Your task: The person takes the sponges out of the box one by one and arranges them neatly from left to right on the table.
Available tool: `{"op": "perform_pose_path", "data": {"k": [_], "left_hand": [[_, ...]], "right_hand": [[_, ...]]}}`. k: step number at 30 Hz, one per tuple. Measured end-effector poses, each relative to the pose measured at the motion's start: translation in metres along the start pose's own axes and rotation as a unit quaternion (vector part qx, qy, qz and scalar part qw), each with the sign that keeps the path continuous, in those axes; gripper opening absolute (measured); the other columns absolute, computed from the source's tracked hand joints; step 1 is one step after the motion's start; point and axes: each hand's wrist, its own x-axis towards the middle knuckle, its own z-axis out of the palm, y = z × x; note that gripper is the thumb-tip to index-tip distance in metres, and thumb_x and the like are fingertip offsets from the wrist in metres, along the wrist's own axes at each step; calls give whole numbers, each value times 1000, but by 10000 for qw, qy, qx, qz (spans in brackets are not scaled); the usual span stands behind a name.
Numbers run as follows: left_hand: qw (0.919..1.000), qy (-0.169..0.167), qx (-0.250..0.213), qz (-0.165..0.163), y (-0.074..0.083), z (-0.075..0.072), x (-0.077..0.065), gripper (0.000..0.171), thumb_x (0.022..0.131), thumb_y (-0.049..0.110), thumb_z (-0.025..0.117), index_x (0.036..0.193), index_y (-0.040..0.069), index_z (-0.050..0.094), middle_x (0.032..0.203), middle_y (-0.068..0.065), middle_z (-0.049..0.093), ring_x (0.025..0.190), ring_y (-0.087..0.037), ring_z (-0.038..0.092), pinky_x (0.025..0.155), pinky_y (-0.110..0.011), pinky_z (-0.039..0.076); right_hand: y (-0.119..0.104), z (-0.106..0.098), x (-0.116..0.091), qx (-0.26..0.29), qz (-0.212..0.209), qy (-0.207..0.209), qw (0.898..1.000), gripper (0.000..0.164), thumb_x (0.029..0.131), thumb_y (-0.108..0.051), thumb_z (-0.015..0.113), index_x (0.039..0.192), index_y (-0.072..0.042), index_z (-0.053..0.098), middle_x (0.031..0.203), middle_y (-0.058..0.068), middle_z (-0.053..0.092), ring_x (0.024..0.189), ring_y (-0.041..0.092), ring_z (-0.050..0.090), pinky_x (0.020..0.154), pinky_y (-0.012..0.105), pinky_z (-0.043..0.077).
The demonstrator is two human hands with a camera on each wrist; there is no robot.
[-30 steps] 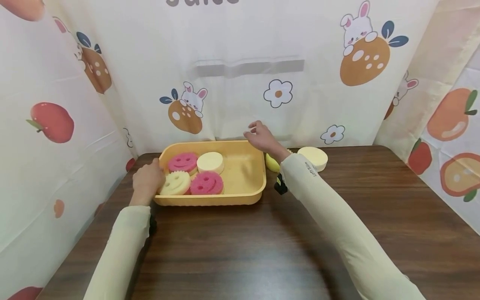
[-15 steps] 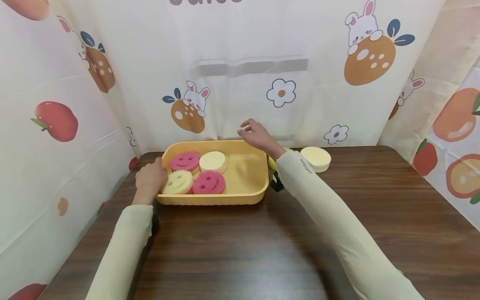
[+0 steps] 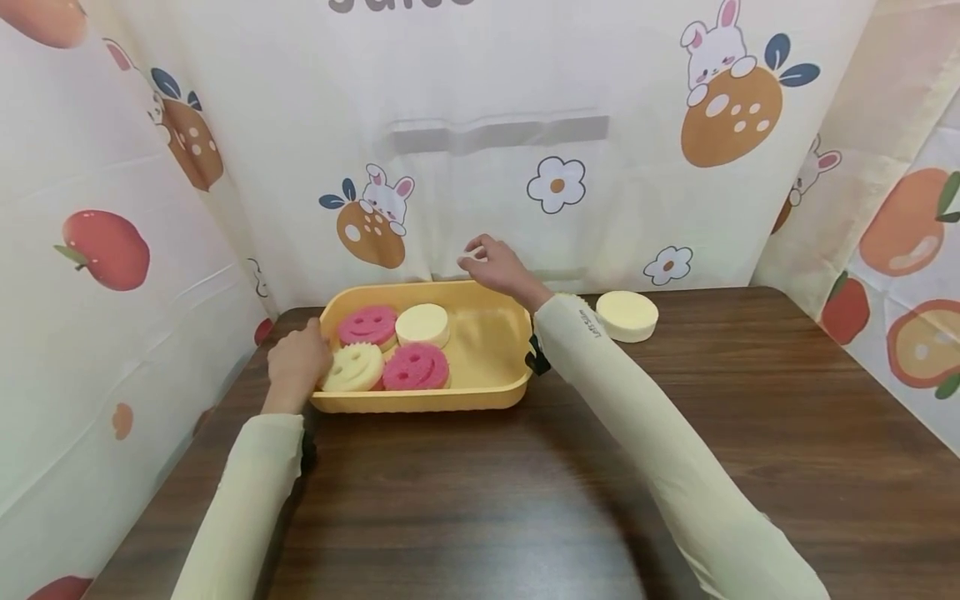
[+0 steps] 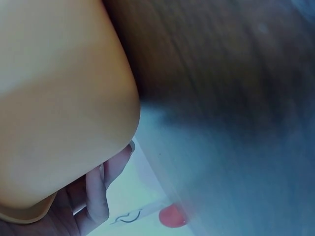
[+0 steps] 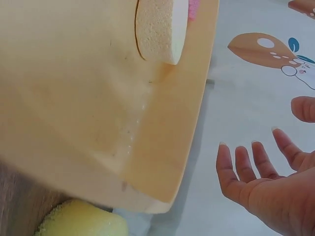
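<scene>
The yellow tray (image 3: 420, 402) sits on the worktop (image 3: 465, 500) and contains two pink sponges (image 3: 417, 367), a pale smiling sponge (image 3: 356, 367) and a plain cream sponge (image 3: 422, 323). The left hand (image 3: 297, 360) grips the tray's left end. The right hand (image 3: 499, 266) is raised near the rear rim, fingers apart, holding nothing. It has shifted leftward; the tray contents are unchanged, so the shift apparently alters hand position only. A loose sponge (image 3: 627, 317) rests right of the tray. Sleeve print (image 3: 590, 323) appears to read "Let's Slim"; backdrop lettering (image 3: 401, 4) is cropped.
</scene>
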Motion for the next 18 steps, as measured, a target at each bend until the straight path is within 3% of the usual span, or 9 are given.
{"op": "perform_pose_path", "data": {"k": [10,18], "left_hand": [[9999,102,17,11,0,3,-3,45,104,25,37,139,-2,39,116,-35,61,99,-52,62,81,-61,50],[9997,218,101,-28,0,0,-1,44,104,24,38,139,-2,40,116,-35,62,98,-51,63,80,-61,50]], "right_hand": [[2,8,8,135,-88,-85,9998,44,99,-38,54,133,-12,48,144,17,48,132,32,49,107,45,44],[-2,14,15,-90,-284,-126,9995,45,99,-38,54,134,-10,49,143,18,49,131,31,50,106,45,45]]}}
